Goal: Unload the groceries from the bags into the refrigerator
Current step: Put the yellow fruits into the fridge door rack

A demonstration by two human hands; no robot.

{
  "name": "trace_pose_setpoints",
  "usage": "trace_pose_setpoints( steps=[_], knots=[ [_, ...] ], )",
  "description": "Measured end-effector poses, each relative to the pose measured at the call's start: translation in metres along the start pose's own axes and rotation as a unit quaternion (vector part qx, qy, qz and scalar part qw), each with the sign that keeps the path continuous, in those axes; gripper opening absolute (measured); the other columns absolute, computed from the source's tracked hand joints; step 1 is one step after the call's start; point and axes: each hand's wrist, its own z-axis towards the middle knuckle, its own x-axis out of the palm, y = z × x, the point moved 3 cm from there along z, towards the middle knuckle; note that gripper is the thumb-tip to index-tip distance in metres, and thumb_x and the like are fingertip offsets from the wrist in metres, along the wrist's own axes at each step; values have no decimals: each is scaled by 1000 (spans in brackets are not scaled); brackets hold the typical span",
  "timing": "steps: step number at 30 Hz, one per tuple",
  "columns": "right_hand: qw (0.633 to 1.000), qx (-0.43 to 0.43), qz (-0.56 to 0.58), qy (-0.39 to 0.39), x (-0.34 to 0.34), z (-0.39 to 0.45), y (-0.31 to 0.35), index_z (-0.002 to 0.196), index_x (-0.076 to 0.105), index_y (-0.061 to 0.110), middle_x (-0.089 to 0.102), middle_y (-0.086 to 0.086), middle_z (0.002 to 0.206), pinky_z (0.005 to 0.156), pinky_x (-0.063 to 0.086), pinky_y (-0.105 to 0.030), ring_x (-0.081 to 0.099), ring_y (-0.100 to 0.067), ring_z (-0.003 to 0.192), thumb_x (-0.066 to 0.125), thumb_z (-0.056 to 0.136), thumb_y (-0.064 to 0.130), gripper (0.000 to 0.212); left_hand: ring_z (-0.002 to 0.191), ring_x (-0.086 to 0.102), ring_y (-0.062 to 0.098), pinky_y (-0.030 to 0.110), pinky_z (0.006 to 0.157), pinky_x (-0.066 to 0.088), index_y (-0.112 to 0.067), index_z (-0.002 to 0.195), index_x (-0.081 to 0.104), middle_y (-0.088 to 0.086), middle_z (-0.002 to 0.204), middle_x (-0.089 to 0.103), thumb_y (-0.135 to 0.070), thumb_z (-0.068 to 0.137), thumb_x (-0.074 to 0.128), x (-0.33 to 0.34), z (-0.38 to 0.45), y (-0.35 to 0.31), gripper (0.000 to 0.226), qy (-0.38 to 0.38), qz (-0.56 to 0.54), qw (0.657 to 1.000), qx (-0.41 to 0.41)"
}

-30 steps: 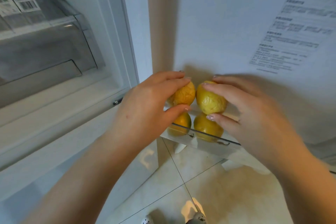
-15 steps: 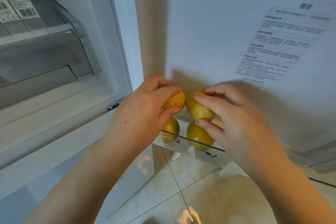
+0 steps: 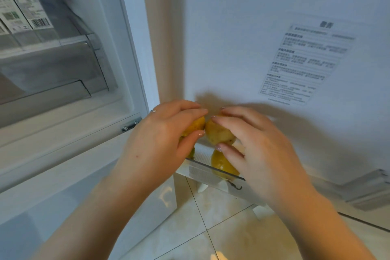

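At the centre of the frame, both hands are at the clear door shelf [image 3: 211, 172] on the inner face of the open refrigerator door [image 3: 242, 38].

The left hand [image 3: 162, 139] grasps a yellow-orange fruit [image 3: 197, 125], with the fingers curled over its top and the thumb under its near side. Most of this fruit is hidden by the hand.

The right hand [image 3: 259, 152] grasps a second yellow fruit [image 3: 217, 133], with the fingers over its top and the thumb against its lower edge. The two held fruits sit side by side above the shelf, touching or very nearly so; which one cannot be told.

Below the right hand's fruit, a third yellow fruit [image 3: 221, 163] lies in the door shelf, seen partly through the clear front wall. Below the left hand, a small piece of a further fruit [image 3: 191, 153] shows at the shelf edge. Whether the held fruits rest on those beneath cannot be told.

A printed label [image 3: 306, 63] with blurred text sits on the door in the upper right of the frame. In the upper left, the refrigerator interior shows a clear drawer [image 3: 52, 69] and, above it, cartons [image 3: 19, 10] with barcodes. A metal hinge bracket [image 3: 130, 124] is fixed at the cabinet edge, just left of the left hand. A thin ring [image 3: 153, 111] shows on a finger of the left hand.

Beige tiled floor [image 3: 221, 228] fills the lower centre of the frame.
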Motion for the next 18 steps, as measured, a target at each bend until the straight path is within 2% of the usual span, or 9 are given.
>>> trace_pose_setpoints(
  steps=[5,9,14,18],
  knots=[
    [999,-35,31,-20,-12,-4,1,118,60,29,56,11,121,77,45,-25,54,-13,108,75,72,20,49,106,57,12,25,85,46,-23,122,59,-7,116,62,-33,85,55,-13,-8,-14,38,-56,42,997,-24],
    [996,-74,40,-20,-26,-15,-7,119,59,29,56,12,121,76,41,-23,54,-14,105,79,69,20,54,106,54,13,23,85,42,-24,124,56,-6,117,61,-31,85,59,-19,-32,-32,40,-90,77,990,-73],
    [990,-134,46,11,-38,-39,-23,121,59,27,55,8,124,77,43,-25,53,-16,109,81,66,20,60,110,52,12,25,85,43,-26,127,53,-7,119,59,-38,86,55,-7,-76,-75,43,-85,131,975,-156],
    [987,-149,50,24,-48,-67,-28,122,59,26,55,6,126,74,46,-29,50,-17,112,80,68,22,58,109,54,14,32,83,47,-21,126,55,-5,119,60,-37,86,54,3,-108,-110,43,-71,161,972,-155]
  ],
)
